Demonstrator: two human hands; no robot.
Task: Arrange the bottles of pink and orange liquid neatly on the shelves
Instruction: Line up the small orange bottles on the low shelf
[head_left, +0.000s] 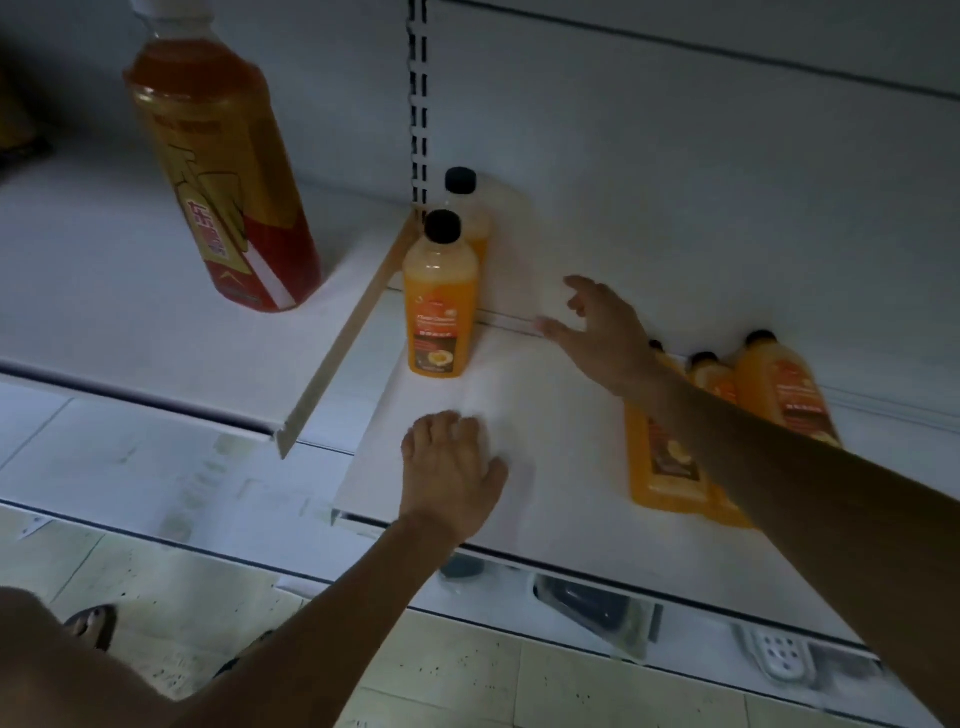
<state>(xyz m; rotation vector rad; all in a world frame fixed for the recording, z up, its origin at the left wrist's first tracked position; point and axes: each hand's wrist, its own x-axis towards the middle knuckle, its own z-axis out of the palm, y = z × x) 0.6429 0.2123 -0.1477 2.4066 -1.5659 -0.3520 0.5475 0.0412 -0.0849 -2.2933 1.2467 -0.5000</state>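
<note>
Downward look onto a low white shelf (519, 415). Near its front edge, left hand (452, 467) palm-down on the surface, fingers (441, 428) loosely bent and touching the shelf, holding nothing. Further back, right hand (597, 332) just above the shelf and close to the back panel (675, 182), fingers (582, 288) spread wide with nothing between them. Left of that hand and apart from it, one orange bottle (441, 301) upright with a black cap, and a second bottle (470, 218) right behind it in the back corner. To the right, a cluster of orange bottles (784, 395) standing by the back panel, partly hidden behind the right forearm. On the neighbouring, slightly higher shelf to the left, a big bottle (218, 182) of red-orange drink, upright, with a red and gold label. Below, tiled floor (519, 675) and a sandalled foot (88, 626).
</note>
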